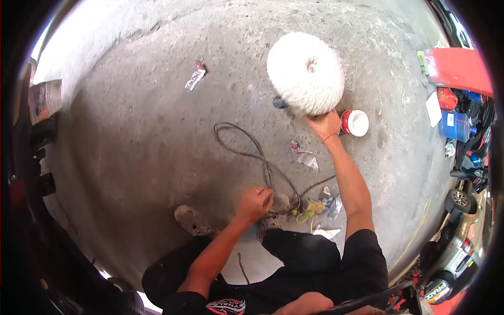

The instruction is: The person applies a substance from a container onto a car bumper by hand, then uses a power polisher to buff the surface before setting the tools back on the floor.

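A round, fluffy white pad point(306, 71) with a small hole near its middle is held out over the concrete floor by my right hand point(325, 126), whose fingers grip its lower edge. Part of a dark object point(280, 102) shows beneath the pad's left side. Close to the right of that hand stands a red tub with a white top point(355, 123). My left hand point(254, 203) is closed in front of my knees, above a shoe and a looped dark cable point(252, 155); whatever its fingers hold, if anything, is hidden.
Torn wrappers point(304, 156) and a scrap point(195, 76) lie on the floor. Crumpled yellow and silver litter point(315, 206) is by my feet. At the right are a red panel point(457, 69), a blue container point(454, 126) and a parked vehicle point(457, 257).
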A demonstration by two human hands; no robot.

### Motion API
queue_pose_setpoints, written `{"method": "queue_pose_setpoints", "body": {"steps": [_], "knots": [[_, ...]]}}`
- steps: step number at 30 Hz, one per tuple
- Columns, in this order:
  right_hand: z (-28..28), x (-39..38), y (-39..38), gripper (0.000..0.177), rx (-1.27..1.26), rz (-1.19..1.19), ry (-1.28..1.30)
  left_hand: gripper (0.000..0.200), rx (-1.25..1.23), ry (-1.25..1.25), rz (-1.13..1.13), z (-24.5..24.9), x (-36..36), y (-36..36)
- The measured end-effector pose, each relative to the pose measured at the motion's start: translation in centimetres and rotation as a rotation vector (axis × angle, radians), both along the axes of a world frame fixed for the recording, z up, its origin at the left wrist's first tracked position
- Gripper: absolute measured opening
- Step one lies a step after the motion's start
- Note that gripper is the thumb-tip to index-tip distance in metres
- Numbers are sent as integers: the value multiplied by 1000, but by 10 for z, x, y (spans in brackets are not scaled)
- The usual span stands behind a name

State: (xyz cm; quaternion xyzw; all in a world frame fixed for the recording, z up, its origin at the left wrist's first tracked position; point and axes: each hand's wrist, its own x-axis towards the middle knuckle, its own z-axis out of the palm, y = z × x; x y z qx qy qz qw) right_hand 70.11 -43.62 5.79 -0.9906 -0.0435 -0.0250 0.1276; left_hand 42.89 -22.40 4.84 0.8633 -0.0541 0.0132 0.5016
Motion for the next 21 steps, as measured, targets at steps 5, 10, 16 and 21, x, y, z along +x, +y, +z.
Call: {"method": "queue_pose_setpoints", "body": {"steps": [5,10,16,21], "knots": [[-49,-22,-24,68,38,34,-191,17,110,-17,-216,-31,3,-23],[-60,-23,-30,78,175,40,-32,31,365,-122,-549,-62,29,-41],[17,-163,-58,54,201,-8,-24,34,482,-246,-685,-83,52,-24],[12,-336,-117,25,169,-397,289,10,628,-271,-788,-84,91,15]]}}
